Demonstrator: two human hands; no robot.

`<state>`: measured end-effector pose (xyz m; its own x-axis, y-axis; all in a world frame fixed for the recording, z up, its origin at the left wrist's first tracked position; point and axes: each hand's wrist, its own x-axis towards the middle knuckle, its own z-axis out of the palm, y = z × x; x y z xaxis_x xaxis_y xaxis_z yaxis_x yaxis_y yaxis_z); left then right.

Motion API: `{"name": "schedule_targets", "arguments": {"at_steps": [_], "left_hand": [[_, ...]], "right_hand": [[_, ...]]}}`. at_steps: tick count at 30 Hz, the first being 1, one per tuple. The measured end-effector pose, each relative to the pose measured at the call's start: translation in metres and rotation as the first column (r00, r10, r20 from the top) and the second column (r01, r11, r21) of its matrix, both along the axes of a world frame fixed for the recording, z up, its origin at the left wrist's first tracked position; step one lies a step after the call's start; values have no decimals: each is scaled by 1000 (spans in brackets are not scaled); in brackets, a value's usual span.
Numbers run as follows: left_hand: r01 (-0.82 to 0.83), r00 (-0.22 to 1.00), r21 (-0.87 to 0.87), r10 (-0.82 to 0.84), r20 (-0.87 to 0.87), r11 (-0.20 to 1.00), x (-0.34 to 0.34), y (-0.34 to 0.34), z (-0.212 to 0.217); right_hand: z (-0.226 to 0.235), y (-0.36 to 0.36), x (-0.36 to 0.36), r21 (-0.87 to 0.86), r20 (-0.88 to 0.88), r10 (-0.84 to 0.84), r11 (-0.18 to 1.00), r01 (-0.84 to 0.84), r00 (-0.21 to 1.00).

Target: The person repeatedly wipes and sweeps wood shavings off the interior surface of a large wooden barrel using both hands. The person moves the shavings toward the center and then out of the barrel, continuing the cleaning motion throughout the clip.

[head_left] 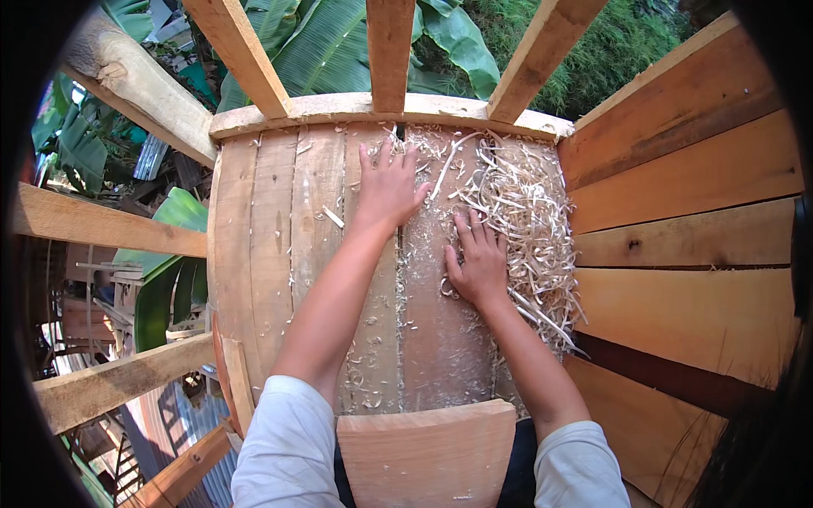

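Observation:
My left hand (389, 188) reaches toward the far side of a plank floor (271, 220). Its fingers are spread over the boards, close to a dark gap between two of them. Nearer to me and to the right, my right hand (478, 258) lies with fingers apart at the left edge of a heap of curly wood shavings (529, 216). Neither hand appears to hold anything. Loose shavings and fine dust are scattered along the gap and around both hands. Between my forearms, closest to me, a smooth, slightly curved wooden board (428, 453) stands out.
Wooden posts (389, 55) rise from a far edge beam (330, 108). Open rails (110, 222) run along the left, with banana leaves (174, 254) and corrugated metal sheets (207, 436) beyond. A plank wall (686, 245) closes the right side.

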<state>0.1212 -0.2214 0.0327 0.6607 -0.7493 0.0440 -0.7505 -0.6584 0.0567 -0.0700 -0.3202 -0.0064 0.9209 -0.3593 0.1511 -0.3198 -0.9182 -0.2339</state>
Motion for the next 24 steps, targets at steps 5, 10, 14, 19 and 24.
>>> {"name": "schedule_targets", "arguments": {"at_steps": [5, 10, 14, 19, 24], "left_hand": [[30, 998, -120, -37, -58, 992, 7, 14, 2], [64, 998, -147, -59, 37, 987, 27, 14, -20], [125, 991, -219, -132, -17, 968, 37, 9, -17], [5, 997, -325, 19, 71, 946, 38, 9, -29], [77, 997, -159, -76, 12, 984, 26, 11, -39]], "right_hand": [[-1, 0, -2, 21, 32, -32, 999, 32, 999], [3, 0, 0, 60, 17, -39, 997, 38, 999], [0, 0, 0, 62, 34, -39, 997, 36, 999], [0, 0, -2, 50, 33, -45, 998, 43, 998], [3, 1, 1, 46, 19, -44, 998, 43, 999]]}}
